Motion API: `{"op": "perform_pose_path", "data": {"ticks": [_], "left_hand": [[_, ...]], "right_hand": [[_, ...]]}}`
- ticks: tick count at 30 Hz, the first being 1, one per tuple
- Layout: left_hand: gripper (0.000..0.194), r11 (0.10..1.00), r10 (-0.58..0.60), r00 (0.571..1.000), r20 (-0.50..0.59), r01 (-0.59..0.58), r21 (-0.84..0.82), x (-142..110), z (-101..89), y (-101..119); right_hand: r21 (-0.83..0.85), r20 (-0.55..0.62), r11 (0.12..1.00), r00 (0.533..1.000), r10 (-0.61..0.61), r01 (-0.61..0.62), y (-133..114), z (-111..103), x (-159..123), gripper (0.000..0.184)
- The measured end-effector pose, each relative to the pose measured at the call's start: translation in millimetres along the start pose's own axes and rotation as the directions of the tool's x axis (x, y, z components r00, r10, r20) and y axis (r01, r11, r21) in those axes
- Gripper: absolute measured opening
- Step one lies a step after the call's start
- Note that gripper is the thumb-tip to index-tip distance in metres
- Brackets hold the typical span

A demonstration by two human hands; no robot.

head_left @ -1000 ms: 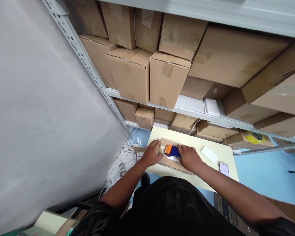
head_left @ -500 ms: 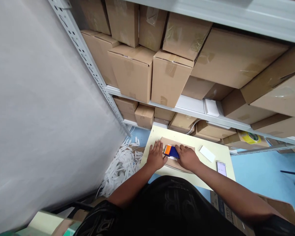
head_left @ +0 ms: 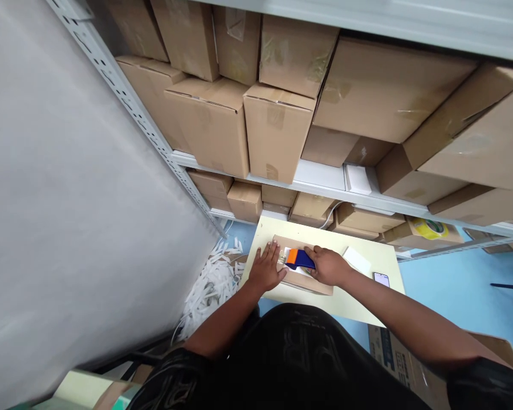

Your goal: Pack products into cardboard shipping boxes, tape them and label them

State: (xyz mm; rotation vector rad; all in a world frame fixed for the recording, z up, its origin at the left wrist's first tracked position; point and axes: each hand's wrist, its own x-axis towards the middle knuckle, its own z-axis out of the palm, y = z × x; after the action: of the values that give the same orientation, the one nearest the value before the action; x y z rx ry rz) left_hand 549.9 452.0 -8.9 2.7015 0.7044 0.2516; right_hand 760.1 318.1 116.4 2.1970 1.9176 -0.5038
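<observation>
A flat cardboard box (head_left: 301,280) lies on the small cream table, with a white patch on its top. My left hand (head_left: 265,267) presses flat on the box's left end, fingers stretched out and thumb apart. My right hand (head_left: 327,265) is closed around the right end of a blue-and-orange hand tool (head_left: 300,259). Its orange part points toward my left hand, over the white patch, where something clear and shiny shows at its front. The exact kind of tool is too small to make out.
Right of the box lie a white box (head_left: 357,259) and a phone (head_left: 381,279) on the table (head_left: 277,225). Metal shelves of cardboard boxes (head_left: 277,131) stand behind, with a yellow tape roll (head_left: 430,228) on one. White paper strips (head_left: 211,282) cover the floor at left.
My right hand has tilted the blue-and-orange tool up from lying flatter, gripping its end. My left hand stays flat on the box. The camera view has shifted slightly.
</observation>
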Motion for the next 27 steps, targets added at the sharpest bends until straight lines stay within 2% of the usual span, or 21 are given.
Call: {"op": "perform_pose_path", "data": {"ticks": [7,12,23,27], "left_hand": [[0.087,1.0,-0.013,1.0,0.021,0.013,-0.001,2,-2.7,2],[0.088,1.0,-0.019,1.0,0.021,0.019,0.005,4,-4.0,2],[0.084,0.998,-0.021,0.998,0.061,0.018,0.056,6,-5.5,2],[0.085,0.998,-0.027,0.997,0.07,0.022,0.064,7,-5.3,1]], "right_hand": [[0.035,-0.025,0.999,0.999,-0.031,0.031,41,7,-34,0.077],[-0.007,-0.065,1.0,0.998,-0.026,0.025,75,17,-64,0.075],[-0.051,-0.111,0.999,0.994,0.008,-0.014,153,48,-157,0.075],[-0.047,-0.128,0.999,0.992,0.022,-0.028,178,60,-180,0.075]]}}
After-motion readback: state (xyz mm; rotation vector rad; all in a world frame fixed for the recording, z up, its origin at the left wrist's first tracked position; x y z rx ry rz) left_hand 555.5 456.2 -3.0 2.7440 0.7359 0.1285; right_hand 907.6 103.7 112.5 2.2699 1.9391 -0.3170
